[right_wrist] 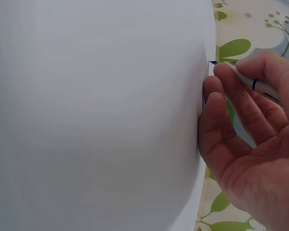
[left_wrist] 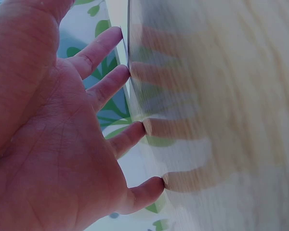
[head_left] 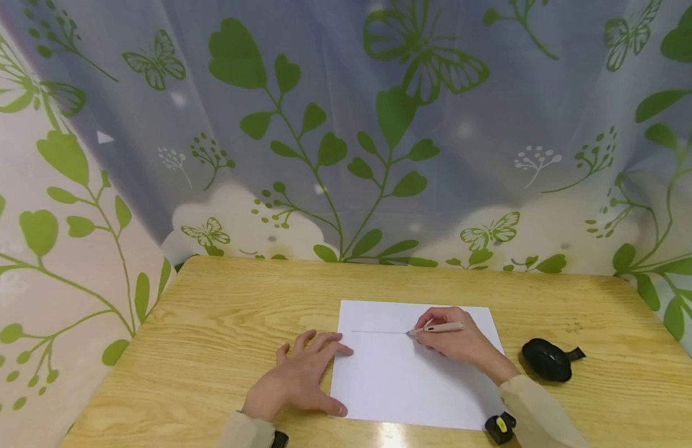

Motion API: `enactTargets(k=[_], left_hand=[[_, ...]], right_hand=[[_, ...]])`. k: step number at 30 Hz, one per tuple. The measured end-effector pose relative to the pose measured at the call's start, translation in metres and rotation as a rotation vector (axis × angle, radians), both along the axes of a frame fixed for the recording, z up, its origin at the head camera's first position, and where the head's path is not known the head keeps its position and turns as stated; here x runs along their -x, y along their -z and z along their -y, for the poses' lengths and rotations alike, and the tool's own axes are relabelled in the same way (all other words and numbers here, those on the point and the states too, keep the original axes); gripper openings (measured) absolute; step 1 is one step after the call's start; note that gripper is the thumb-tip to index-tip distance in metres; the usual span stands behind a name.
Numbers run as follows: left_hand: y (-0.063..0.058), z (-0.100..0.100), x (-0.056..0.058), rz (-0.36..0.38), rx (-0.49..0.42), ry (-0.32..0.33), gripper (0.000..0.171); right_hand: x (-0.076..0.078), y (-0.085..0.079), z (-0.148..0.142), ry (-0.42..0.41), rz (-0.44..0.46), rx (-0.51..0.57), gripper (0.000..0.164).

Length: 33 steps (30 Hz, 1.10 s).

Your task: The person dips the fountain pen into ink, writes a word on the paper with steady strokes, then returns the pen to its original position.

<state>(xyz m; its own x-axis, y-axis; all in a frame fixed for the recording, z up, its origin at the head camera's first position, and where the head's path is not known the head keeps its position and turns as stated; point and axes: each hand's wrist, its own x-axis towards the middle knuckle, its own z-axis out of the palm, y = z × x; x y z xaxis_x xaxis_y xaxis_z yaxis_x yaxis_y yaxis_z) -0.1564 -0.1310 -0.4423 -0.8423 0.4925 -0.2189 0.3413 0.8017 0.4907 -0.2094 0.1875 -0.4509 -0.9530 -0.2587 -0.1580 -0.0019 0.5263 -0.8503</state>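
Observation:
A white sheet of paper lies on the wooden table, with a thin dark straight line across its upper left part. My right hand pinches a pale pen, its tip on the paper at the line's right end. In the right wrist view the pen sits between thumb and fingers, and the hand's side rests on the sheet. My left hand is spread at the paper's left edge, thumb and some fingertips touching the sheet. The left wrist view shows the left hand's fingertips pressed on the tabletop.
A black rounded object with a short strap or tab lies on the wooden table, right of the paper. Behind and left of the table hangs a curtain with green leaves and butterflies. Each wrist carries a black device.

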Motion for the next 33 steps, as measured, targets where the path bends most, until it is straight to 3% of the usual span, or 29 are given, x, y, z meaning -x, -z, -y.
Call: enactTargets(k=[33], left_hand=[[0.001,0.0,0.0,-0.009,-0.002,-0.01,0.086]], right_hand=[[-0.006,-0.002,-0.018,0.04,-0.017,-0.06,0.01]])
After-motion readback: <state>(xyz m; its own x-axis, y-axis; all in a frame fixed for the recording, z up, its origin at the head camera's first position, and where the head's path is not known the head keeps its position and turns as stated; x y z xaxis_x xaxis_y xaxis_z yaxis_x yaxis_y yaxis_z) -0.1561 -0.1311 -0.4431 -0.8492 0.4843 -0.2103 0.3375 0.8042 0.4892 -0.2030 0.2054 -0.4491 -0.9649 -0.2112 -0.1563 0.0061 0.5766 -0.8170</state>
